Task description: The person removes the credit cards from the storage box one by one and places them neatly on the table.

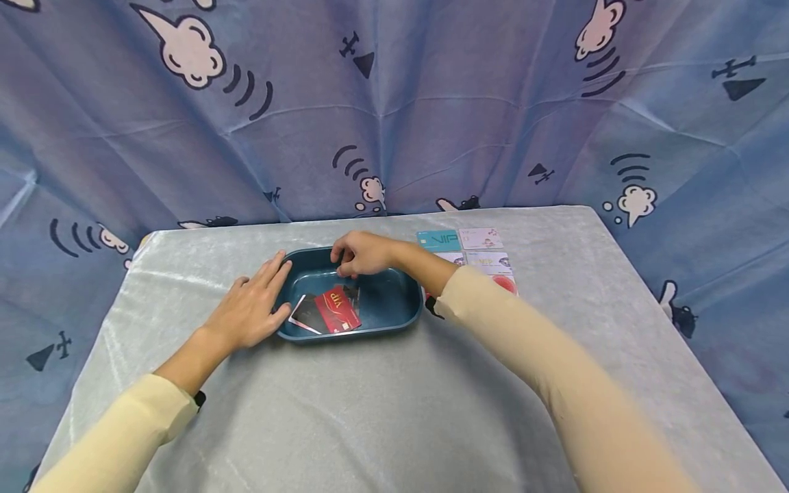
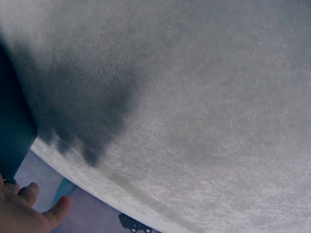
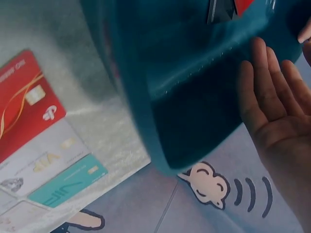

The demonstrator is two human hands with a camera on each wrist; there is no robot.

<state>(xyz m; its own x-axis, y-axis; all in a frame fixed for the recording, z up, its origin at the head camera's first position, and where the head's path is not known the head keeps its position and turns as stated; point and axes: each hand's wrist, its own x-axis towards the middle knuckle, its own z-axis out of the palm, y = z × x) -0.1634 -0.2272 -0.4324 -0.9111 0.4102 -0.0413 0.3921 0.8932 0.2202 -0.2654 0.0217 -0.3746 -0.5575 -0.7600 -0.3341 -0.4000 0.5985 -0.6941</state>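
A dark teal tray (image 1: pixel 390 305) stands on the cloth-covered table. On its floor, towards the left, a red VIP card (image 1: pixel 339 309) overlaps some dark cards (image 1: pixel 310 315). My left hand (image 1: pixel 249 311) rests at the tray's left rim with its fingers extended; only part of this hand (image 2: pixel 26 208) shows in the left wrist view. Over the tray's back side, my right hand (image 1: pixel 368 252) reaches in with bent fingers. In the right wrist view this hand (image 3: pixel 279 111) has loosely curved fingers inside the tray, and no card shows in them.
Right of the tray, partly behind my right forearm, several cards lie in rows: a teal card (image 1: pixel 439 239), a pink card (image 1: pixel 481 238), a white card (image 1: pixel 490 263) and a red card (image 1: pixel 505 282). A patterned curtain (image 1: pixel 431 123) hangs behind the table's back edge.
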